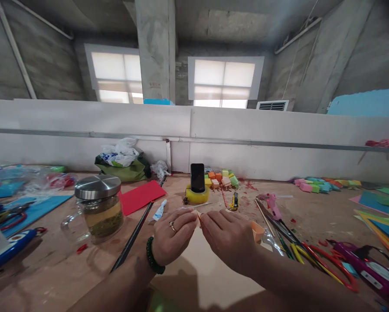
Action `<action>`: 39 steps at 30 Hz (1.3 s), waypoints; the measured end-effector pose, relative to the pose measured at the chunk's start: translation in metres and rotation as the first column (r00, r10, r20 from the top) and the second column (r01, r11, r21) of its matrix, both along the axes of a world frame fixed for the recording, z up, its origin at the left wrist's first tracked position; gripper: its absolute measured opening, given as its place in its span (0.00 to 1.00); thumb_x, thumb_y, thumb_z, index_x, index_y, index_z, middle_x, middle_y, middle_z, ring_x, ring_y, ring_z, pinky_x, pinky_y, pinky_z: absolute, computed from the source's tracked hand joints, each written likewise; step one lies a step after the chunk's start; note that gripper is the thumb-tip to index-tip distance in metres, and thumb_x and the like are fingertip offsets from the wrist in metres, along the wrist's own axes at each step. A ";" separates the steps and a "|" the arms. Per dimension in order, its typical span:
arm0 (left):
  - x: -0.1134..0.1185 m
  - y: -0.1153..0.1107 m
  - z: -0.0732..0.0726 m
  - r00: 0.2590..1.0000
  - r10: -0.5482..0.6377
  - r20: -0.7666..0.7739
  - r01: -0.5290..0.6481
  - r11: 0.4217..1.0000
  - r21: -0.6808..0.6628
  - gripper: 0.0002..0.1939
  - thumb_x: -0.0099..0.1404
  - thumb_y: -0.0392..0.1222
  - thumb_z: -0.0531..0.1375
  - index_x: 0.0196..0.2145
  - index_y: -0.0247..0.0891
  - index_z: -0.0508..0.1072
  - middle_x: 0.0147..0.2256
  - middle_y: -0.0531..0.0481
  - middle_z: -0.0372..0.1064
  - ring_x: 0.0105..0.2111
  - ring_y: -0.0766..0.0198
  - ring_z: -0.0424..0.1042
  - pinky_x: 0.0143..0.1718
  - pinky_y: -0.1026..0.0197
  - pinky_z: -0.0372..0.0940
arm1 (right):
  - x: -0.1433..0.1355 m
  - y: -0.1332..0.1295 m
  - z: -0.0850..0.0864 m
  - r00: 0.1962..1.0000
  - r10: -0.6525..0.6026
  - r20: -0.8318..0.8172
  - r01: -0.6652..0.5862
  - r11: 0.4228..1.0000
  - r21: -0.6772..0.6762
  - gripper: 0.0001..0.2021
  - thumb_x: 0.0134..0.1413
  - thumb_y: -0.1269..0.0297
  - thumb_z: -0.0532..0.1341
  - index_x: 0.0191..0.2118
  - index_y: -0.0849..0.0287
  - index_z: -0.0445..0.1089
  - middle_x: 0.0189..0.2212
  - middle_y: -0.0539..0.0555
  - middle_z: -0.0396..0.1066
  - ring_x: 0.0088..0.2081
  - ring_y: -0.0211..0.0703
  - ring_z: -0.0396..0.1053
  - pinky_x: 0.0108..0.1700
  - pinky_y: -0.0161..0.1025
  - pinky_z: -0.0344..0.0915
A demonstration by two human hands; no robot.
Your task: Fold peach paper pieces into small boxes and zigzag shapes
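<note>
My left hand (175, 234), with a ring and a dark green bead bracelet, is at the centre with its fingers closed. Close beside it on the right is my right hand (228, 236), its fingers also pressed together. Between the two sets of fingertips shows a small peach paper piece (198, 215), pinched from both sides; the fingers hide most of it. Beneath the hands lies a large peach paper sheet (207, 279). An orange folded paper piece (257, 231) sits just right of my right hand.
A glass tea mug (101, 212) and red paper (142, 197) are at the left. A phone (197, 177) stands on a yellow tape roll (197, 196). Scissors (334, 264), a pink glue gun (272, 206) and a purple tool (368, 268) lie at the right.
</note>
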State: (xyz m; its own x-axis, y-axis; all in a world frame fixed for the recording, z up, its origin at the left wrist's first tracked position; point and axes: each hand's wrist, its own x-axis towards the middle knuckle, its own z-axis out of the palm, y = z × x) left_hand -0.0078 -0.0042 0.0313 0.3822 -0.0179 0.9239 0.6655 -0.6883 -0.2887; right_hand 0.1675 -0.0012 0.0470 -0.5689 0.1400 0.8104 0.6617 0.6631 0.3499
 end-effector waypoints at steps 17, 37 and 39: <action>0.001 0.001 0.000 0.997 0.041 -0.060 -0.044 0.999 -0.033 0.09 0.63 0.27 0.54 0.34 0.39 0.69 0.30 0.50 0.78 0.34 0.64 0.78 0.40 0.64 0.72 | 0.001 0.000 -0.003 0.998 0.045 -0.035 -0.050 0.988 -0.149 0.15 0.62 0.72 0.50 0.24 0.59 0.65 0.20 0.49 0.67 0.22 0.36 0.62 0.26 0.36 0.50; 0.005 0.006 -0.010 0.961 0.245 -0.124 -0.263 0.953 -0.151 0.11 0.68 0.32 0.50 0.30 0.38 0.69 0.31 0.51 0.76 0.28 0.65 0.74 0.30 0.63 0.65 | -0.003 0.019 -0.017 1.000 -0.002 -0.011 -0.002 0.923 -0.384 0.07 0.53 0.73 0.55 0.30 0.59 0.70 0.25 0.50 0.72 0.25 0.38 0.68 0.26 0.36 0.53; 0.006 0.007 -0.013 0.957 0.256 -0.135 -0.277 0.945 -0.172 0.11 0.67 0.32 0.50 0.29 0.38 0.68 0.31 0.51 0.76 0.26 0.65 0.72 0.27 0.62 0.63 | -0.003 0.022 -0.020 1.000 -0.023 0.018 0.028 0.937 -0.348 0.08 0.52 0.75 0.55 0.29 0.59 0.70 0.24 0.50 0.72 0.25 0.39 0.68 0.26 0.37 0.53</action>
State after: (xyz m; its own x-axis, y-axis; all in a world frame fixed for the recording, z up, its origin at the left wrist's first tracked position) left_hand -0.0014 0.0029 0.0180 0.4477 0.2674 0.8533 0.8039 -0.5381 -0.2531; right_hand 0.1648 0.0209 0.0274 -0.5720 0.4267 0.7006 0.6770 0.7278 0.1095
